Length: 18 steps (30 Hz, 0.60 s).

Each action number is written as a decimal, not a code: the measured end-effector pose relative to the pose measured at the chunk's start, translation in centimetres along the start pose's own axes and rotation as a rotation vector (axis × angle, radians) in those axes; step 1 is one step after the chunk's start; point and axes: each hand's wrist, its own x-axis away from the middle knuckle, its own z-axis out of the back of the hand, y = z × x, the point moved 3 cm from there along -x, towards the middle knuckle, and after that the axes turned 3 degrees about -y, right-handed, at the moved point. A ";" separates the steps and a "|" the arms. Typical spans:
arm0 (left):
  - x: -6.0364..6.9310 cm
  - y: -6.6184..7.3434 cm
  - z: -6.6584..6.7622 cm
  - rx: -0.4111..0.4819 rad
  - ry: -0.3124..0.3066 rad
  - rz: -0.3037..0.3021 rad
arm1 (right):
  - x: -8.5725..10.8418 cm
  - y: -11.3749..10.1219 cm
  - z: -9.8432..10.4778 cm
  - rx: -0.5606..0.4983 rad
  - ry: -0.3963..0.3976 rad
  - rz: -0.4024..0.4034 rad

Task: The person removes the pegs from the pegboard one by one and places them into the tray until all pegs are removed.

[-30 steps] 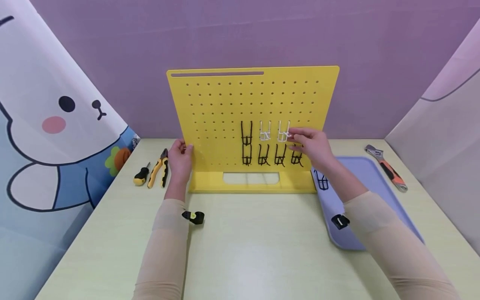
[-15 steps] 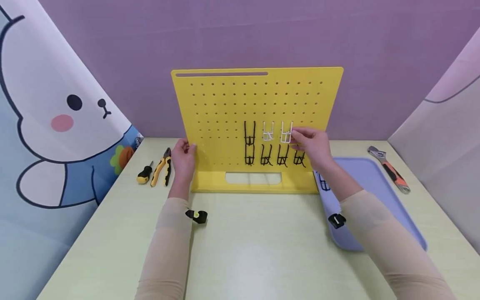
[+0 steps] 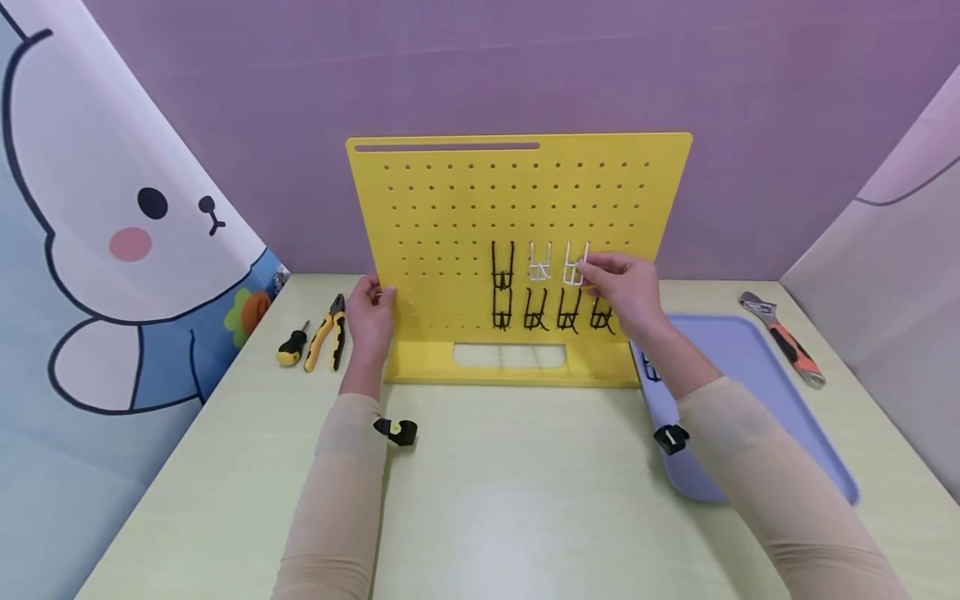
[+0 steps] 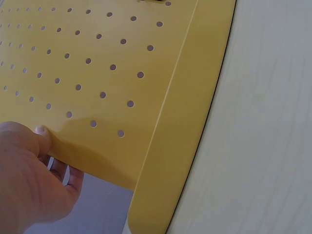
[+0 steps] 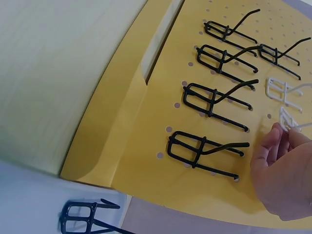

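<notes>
A yellow pegboard point(image 3: 442, 304) stands upright on its base. At its left edge my left hand point(image 3: 371, 323) grips it, the thumb on the front face and the other fingers behind, as the left wrist view shows. My right hand point(image 3: 632, 293) pinches a white wire hook point(image 3: 573, 282) against the board; in the right wrist view that hook point(image 5: 286, 119) is partly hidden by the fingers. Left of it hangs another white hook point(image 3: 540, 273). A black hook point(image 3: 502, 277) is in the same row. Below are several more black hooks point(image 5: 201, 148) in a row.
On the right lies a blue tray point(image 3: 738, 367) with a black hook point(image 5: 80, 217) in it, partly behind the right forearm. An adjustable wrench point(image 3: 783, 340) is beyond the tray. Pliers point(image 3: 321, 337) and a screwdriver point(image 3: 292, 346) lie left of the board.
The right fingers have shifted slightly on the white hook, now covering its right side more. The head view has drifted a little to the left. My left hand keeps its grip on the board.
</notes>
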 end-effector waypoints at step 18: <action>0.2 0.3 0.0 0.003 0.004 -0.002 | -0.5 0.1 0.2 0.085 0.044 0.010</action>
